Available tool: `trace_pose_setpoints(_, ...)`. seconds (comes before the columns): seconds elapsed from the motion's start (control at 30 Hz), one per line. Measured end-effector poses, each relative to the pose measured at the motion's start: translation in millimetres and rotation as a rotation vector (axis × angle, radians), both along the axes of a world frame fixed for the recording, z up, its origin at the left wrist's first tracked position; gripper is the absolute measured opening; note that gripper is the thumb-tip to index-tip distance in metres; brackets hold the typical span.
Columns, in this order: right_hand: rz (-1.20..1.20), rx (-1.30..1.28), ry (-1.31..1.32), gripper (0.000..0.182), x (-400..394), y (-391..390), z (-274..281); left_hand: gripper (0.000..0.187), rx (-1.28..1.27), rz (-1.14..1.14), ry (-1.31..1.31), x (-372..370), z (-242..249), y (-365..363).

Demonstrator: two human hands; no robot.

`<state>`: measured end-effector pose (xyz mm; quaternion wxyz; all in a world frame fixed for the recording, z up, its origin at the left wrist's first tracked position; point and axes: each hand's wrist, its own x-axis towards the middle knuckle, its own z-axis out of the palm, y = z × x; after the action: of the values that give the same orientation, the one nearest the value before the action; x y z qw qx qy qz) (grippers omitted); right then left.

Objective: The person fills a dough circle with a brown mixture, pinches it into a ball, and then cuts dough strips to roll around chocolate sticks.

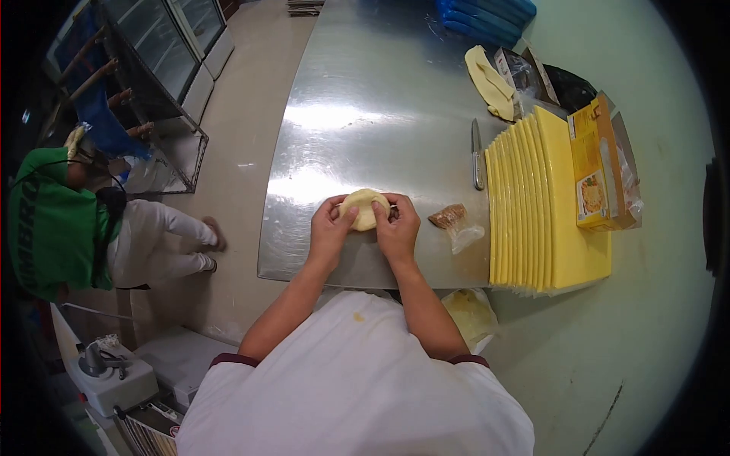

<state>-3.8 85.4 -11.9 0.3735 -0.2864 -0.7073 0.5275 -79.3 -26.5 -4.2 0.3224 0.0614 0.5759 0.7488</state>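
A round, flat piece of pale dough (366,204) is held between both hands above the steel table (380,152), near its front edge. My left hand (331,226) grips the dough's left side, thumb on top and fingers curled behind. On the right side my right hand (398,226) holds it the same way, its thumb pressed on the dough's face. Something small and dark shows by the right fingers, too small to make out. Right of my right hand lies a clear plastic bag (464,235) with brown filling (449,216) at its mouth.
Stacked yellow slabs (525,205) stand on the right, with a knife (477,156) beside them and a yellow box (597,171) on top. Behind lie a cream cloth-like piece (489,82) and blue packages (487,17). Another person in green (57,220) is at the left, near a rack.
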Motion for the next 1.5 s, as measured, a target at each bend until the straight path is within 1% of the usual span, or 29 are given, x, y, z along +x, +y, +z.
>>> trace_pose_setpoints(0.03, -0.017, -0.116, 0.059, 0.019, -5, 0, -4, 0.035, 0.136, 0.019, -0.243, -1, 2, 2)
trace_pose_setpoints(0.13, 0.09, -0.259, 0.052, 0.02, -9, -1, -6, 0.041, 0.098, -0.087, -0.178, -8, -7, 6)
trace_pose_setpoints(0.23, 0.136, -0.141, -0.188, 0.018, -10, 12, 11, 0.038, -0.017, -0.222, 0.014, -29, -6, -4)
trace_pose_setpoints(0.33, 0.203, 0.211, -0.309, 0.018, -22, 18, 27, 0.037, -0.187, -0.287, 0.142, -46, 1, -11)
trace_pose_setpoints(0.43, 0.009, 0.229, -0.242, 0.019, -32, 17, 14, 0.036, -0.345, -0.344, 0.231, -63, 0, -15)
trace_pose_setpoints(0.57, 0.046, 0.074, -0.187, 0.017, -42, 12, 4, 0.033, -0.253, -0.377, 0.198, -79, -4, -11)
trace_pose_setpoints(0.63, 0.101, -0.029, -0.124, 0.017, -43, 15, 1, 0.031, -0.222, -0.426, 0.133, -86, 15, 0)
trace_pose_setpoints(0.73, 0.044, -0.461, 0.172, 0.019, -50, 6, 1, 0.028, -0.267, -0.429, 0.409, -91, -7, 15)
trace_pose_setpoints(0.8, 0.072, -0.388, 0.024, 0.023, -45, 9, -16, 0.027, -0.318, -0.364, 0.545, -88, -3, 20)
trace_pose_setpoints(0.83, 0.081, -0.356, -0.053, 0.025, -42, 11, -16, 0.026, -0.34, -0.333, 0.611, -86, 1, 21)
trace_pose_setpoints(0.87, 0.062, -0.283, -0.167, 0.026, -37, 14, -14, 0.026, -0.384, -0.318, 0.648, -86, 4, 22)
trace_pose_setpoints(0.93, 0.042, -0.15, -0.402, 0.028, -32, 13, 7, 0.026, -0.483, -0.272, 0.718, -85, 9, 20)
trace_pose_setpoints(0.97, 0.041, -0.089, -0.382, 0.029, -30, 10, 7, 0.022, -0.522, -0.271, 0.709, -84, 11, 19)
trace_pose_setpoints(1.07, 0.064, -0.033, -0.478, 0.031, -25, 8, 4, 0.023, -0.381, -0.226, 0.859, -84, -2, 16)
trace_pose_setpoints(1.17, 0.182, 0.028, -0.482, 0.036, -20, 12, 19, 0.025, -0.466, -0.311, 0.777, -85, 11, 13)
trace_pose_setpoints(1.27, 0.117, 0.067, -0.392, 0.037, -29, 13, 19, 0.025, -0.426, -0.34, 0.786, -85, 2, 13)
trace_pose_setpoints(1.37, 0.186, 0.149, -0.428, 0.03, -37, 18, 11, 0.024, -0.387, -0.379, 0.815, -88, 5, 11)
trace_pose_setpoints(1.5, 0.079, 0.245, -0.352, 0.021, -38, 13, 4, 0.023, -0.393, -0.333, 0.882, -90, -6, 9)
